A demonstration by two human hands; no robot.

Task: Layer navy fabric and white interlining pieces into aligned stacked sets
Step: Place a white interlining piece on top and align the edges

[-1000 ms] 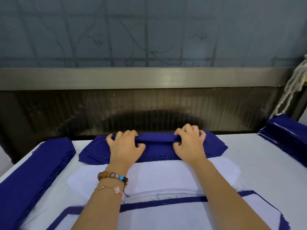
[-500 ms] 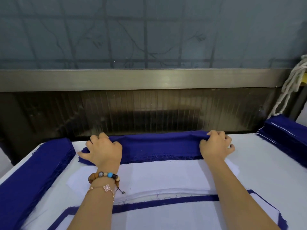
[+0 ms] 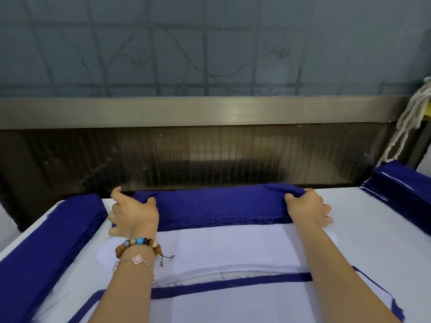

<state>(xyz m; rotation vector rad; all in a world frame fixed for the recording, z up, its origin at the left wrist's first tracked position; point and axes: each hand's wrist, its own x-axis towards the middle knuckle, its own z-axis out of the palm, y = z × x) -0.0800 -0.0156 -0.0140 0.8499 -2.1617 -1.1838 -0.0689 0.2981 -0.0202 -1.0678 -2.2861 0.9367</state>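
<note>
left hand grips the left end of the navy fabric stack; right hand grips its right end

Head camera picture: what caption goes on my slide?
Left hand and right hand hold the ends of a navy fabric piece beside white interlining.

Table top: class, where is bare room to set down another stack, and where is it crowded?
Widest bare patch: right side of the table, between the right hand and the right navy stack. A narrow strip runs beside the left navy stack. The centre is crowded with white interlining.
</note>
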